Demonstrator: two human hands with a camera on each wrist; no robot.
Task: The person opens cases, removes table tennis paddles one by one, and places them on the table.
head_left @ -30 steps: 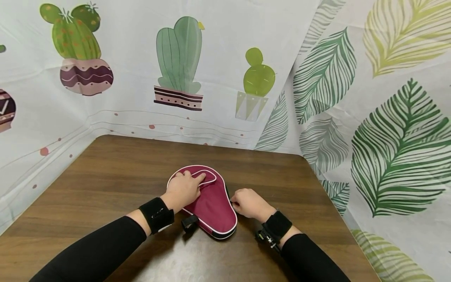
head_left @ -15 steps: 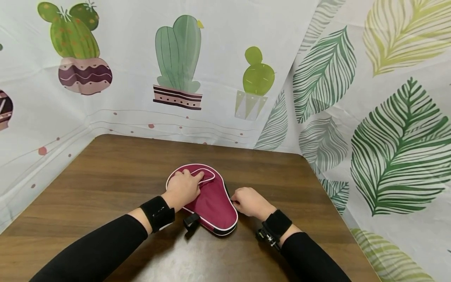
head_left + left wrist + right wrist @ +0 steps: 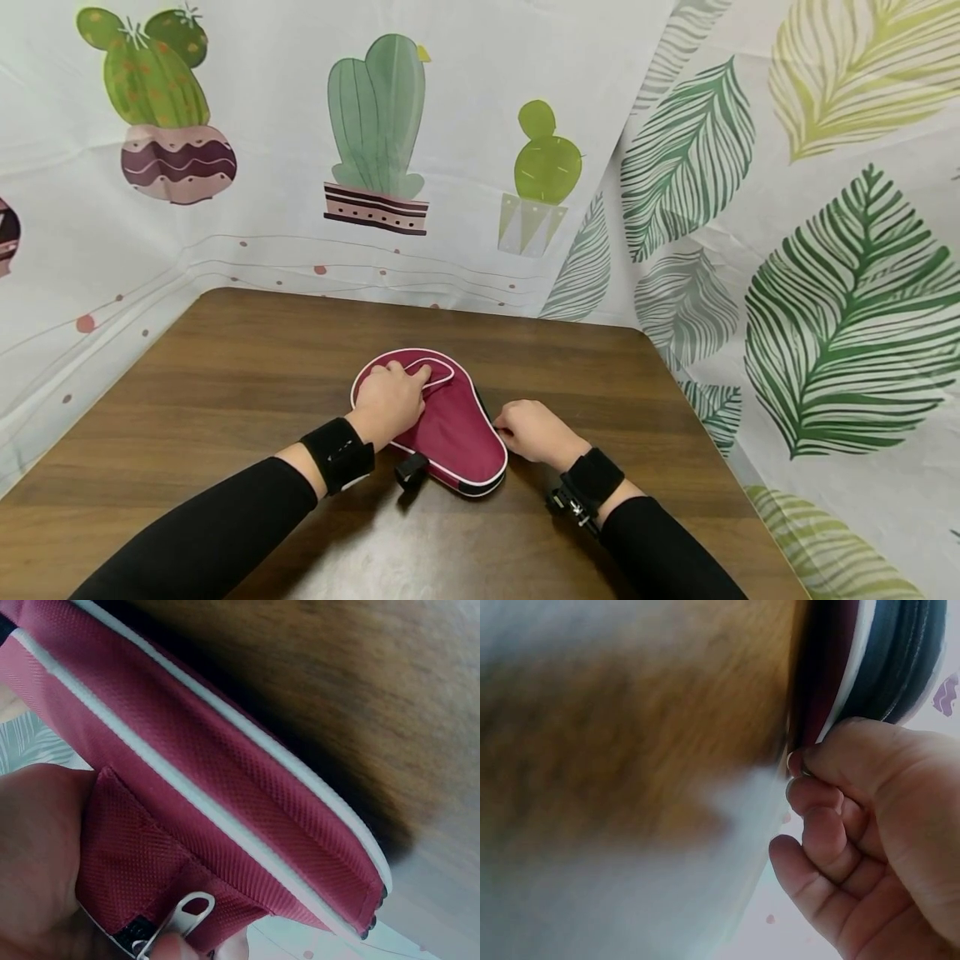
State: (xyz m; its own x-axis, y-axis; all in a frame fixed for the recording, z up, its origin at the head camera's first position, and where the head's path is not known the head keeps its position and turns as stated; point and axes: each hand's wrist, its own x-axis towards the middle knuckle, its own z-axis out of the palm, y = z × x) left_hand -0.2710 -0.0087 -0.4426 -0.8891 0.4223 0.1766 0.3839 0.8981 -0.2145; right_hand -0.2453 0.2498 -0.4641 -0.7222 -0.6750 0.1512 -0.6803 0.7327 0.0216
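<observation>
Left of centre, the left hand [image 3: 388,406] presses on the maroon case [image 3: 453,437], and I can't tell how its fingers curl! Mid-frame, the case's narrow end has swung slightly up and rightward since a second ago. Right of centre, here's the right hand [image 3: 536,432], thumb and finger pinching the case's edge, exact spot hidden.

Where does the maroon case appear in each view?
Head: maroon case, slightly below the centre.
Left wrist: maroon case, diagonally from upper left towards lower right.
Right wrist: maroon case, only partly visible, at top right.
Shared landmark: its white piping.
</observation>
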